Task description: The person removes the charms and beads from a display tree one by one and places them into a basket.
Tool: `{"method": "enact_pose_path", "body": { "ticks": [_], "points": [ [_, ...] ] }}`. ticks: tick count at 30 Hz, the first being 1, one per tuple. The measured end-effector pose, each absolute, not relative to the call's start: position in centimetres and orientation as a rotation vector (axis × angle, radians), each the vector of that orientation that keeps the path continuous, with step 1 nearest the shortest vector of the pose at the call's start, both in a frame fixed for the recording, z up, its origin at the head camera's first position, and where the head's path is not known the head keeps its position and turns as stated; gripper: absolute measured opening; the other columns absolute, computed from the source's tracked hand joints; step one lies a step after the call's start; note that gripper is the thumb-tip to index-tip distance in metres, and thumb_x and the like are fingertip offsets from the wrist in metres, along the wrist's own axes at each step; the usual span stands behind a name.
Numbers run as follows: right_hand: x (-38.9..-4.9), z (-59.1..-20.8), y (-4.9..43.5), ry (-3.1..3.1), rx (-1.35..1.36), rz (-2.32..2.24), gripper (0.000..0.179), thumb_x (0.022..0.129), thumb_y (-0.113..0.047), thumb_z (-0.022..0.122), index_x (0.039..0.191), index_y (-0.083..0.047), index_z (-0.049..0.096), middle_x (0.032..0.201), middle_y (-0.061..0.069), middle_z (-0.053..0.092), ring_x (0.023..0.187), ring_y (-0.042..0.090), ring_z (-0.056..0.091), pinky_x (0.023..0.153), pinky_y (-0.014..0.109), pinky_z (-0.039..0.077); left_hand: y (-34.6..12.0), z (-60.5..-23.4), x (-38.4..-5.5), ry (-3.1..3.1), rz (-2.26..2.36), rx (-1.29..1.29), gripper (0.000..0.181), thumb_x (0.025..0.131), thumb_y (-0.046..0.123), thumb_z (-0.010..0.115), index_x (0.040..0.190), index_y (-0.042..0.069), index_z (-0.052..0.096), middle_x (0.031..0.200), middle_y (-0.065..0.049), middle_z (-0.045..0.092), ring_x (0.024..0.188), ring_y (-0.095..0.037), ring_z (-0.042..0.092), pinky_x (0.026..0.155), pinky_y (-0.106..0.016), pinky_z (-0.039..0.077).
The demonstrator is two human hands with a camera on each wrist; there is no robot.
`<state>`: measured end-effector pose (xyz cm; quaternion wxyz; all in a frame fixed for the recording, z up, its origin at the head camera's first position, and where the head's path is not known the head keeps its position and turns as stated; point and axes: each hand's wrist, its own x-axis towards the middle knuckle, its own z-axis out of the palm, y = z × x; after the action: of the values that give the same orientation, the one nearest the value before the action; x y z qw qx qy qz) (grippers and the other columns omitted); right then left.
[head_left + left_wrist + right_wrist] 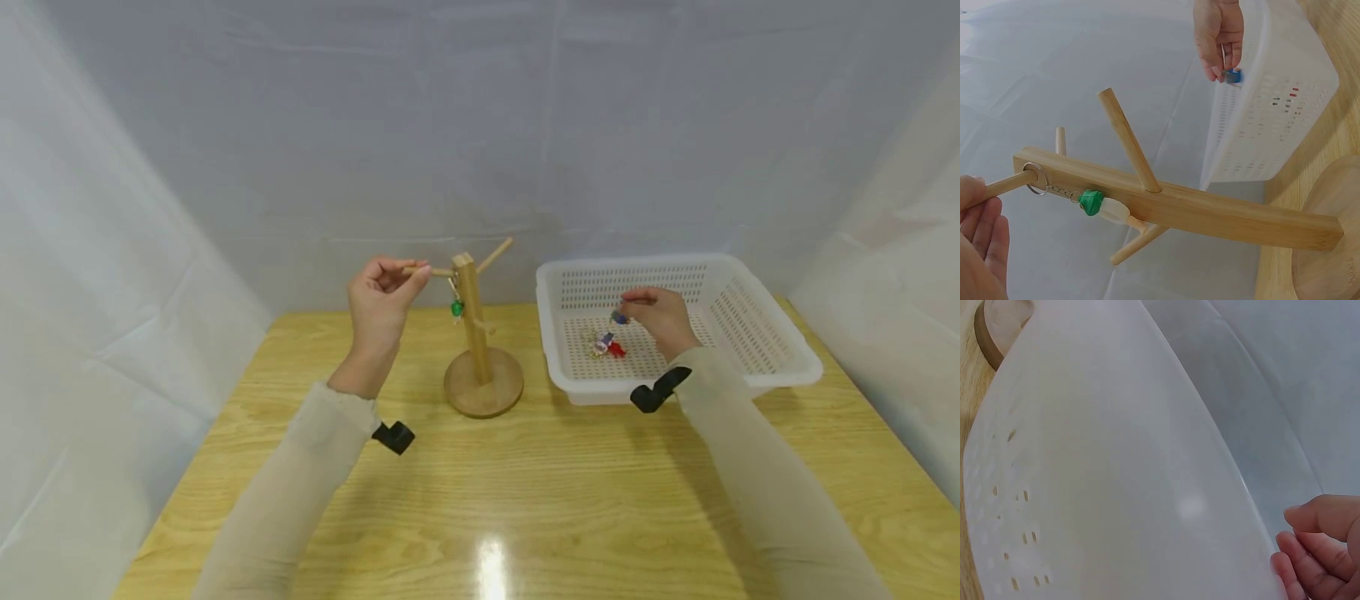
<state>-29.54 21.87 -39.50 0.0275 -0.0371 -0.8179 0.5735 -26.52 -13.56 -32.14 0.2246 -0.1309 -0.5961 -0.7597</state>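
My left hand (378, 304) pinches the end of an upper peg (1007, 185) on a wooden stand (476, 333) with a round base. A keychain with a green and white charm (1090, 202) hangs by its metal ring around that same peg, close to the post. Over the white basket (798, 362), my right hand (660, 321) holds a keychain with a small blue charm (1233, 76) between thumb and fingers. The right wrist view shows the fingertips beside the basket's rim, but the blue charm is hidden there.
Inside the basket lie a red charm (617, 350) and a purple-blue charm (604, 340) among gold-coloured metal bits. Other pegs (495, 254) stick out from the post. White sheeting (450, 125) surrounds the wooden table (450, 500) at the back and sides.
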Motion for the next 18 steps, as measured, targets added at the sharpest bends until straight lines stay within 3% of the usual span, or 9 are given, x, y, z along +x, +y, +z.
{"method": "enact_pose_path", "body": {
  "ticks": [6, 12, 18],
  "points": [
    [-29.5, -39.4, 21.9, -2.509, -0.117, 1.769, 0.037, 0.092, -0.017, 0.062, 0.122, 0.004, 0.056, 0.114, 0.017, 0.059, 0.104, 0.028, 0.055, 0.101, 0.047, 0.042, -13.4, -32.2, -26.6, -1.638, -2.091, -0.354, 0.017, 0.078, -0.002, 0.074, 0.080, 0.011, 0.062, 0.080, 0.002, 0.070, 0.075, -0.012, 0.065, 0.076, -0.024, 0.057],
    [-29.0, -38.6, 20.4, -2.490, -0.026, 1.815, 0.037, 0.091, -0.018, 0.064, 0.121, 0.002, 0.057, 0.112, 0.013, 0.061, 0.109, 0.029, 0.055, 0.101, 0.044, 0.043, -13.3, -32.3, -26.5, -1.622, -2.065, -0.365, 0.017, 0.078, -0.001, 0.074, 0.079, 0.011, 0.062, 0.080, 0.002, 0.070, 0.075, -0.012, 0.066, 0.076, -0.025, 0.057],
    [-27.9, -38.0, 17.8, -2.491, 0.143, 1.867, 0.033, 0.090, -0.021, 0.066, 0.117, -0.003, 0.061, 0.108, 0.008, 0.064, 0.100, 0.019, 0.059, 0.093, 0.035, 0.049, -13.2, -32.2, -26.4, -1.620, -2.032, -0.339, 0.018, 0.077, 0.000, 0.076, 0.076, 0.011, 0.062, 0.080, 0.002, 0.070, 0.074, -0.012, 0.066, 0.074, -0.023, 0.057]
  ]
}}
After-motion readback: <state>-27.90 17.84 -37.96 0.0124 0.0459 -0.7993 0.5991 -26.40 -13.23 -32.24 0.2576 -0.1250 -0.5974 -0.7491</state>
